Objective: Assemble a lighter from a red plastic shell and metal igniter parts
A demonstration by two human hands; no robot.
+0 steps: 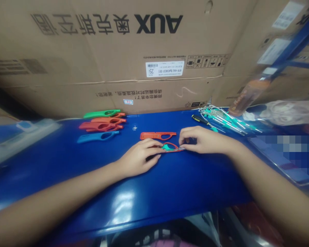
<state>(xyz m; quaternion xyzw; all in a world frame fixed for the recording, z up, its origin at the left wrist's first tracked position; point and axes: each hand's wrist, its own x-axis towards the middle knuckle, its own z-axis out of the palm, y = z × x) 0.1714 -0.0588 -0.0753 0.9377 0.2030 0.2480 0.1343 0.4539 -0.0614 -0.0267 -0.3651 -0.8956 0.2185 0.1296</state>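
On the blue table, my left hand [141, 156] grips the left part of a red stick-lighter shell half [173, 150] between thumb and fingers. A green trigger piece [169, 147] sits in that shell's loop. At its right end my right hand [199, 140] pinches a thin metal part with thumb and forefinger; the fingertips partly cover it. Just behind lies a second red shell half [158, 136], inner side up, touched by neither hand. Much of the held shell is hidden by my left fingers.
Several lighter bodies, including a green one [101, 114] and a blue one [97, 137], lie at the back left near small screws [134, 128]. A screwdriver [200, 119] and green parts with metal rods [226, 118] lie back right. Behind stands a large carton [105, 72]; a bottle [248, 97] stands right.
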